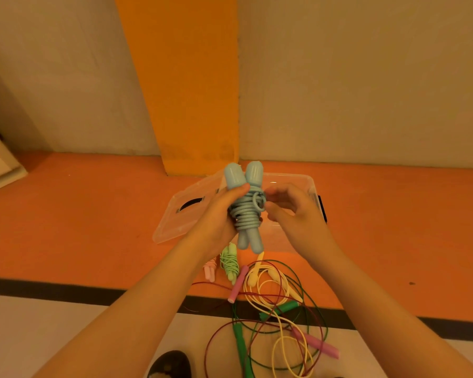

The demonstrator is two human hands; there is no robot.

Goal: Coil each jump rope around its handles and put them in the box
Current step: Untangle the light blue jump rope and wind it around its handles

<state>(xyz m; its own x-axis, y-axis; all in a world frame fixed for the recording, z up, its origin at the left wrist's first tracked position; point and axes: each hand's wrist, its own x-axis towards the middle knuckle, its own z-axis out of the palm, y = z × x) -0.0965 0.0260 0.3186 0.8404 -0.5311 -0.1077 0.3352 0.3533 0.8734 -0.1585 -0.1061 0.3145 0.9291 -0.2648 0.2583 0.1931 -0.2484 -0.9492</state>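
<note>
holding the blue jump rope (247, 216) up in front of the clear box (309, 184), i am clenching my left grip (216, 214) round its coiled handles while my right grip (292, 211) is pinching the end loop; if that loop slips before it is tucked, i am probably losing the coils.

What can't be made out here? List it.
Head view:
- Box inside: hidden behind the left hand, right hand and blue rope.
- Right hand's grip on the rope's loop: fingers overlap it, unclear.
- Pink rope: partly behind the left forearm.
- Dark object: cut off by the bottom edge.
</note>
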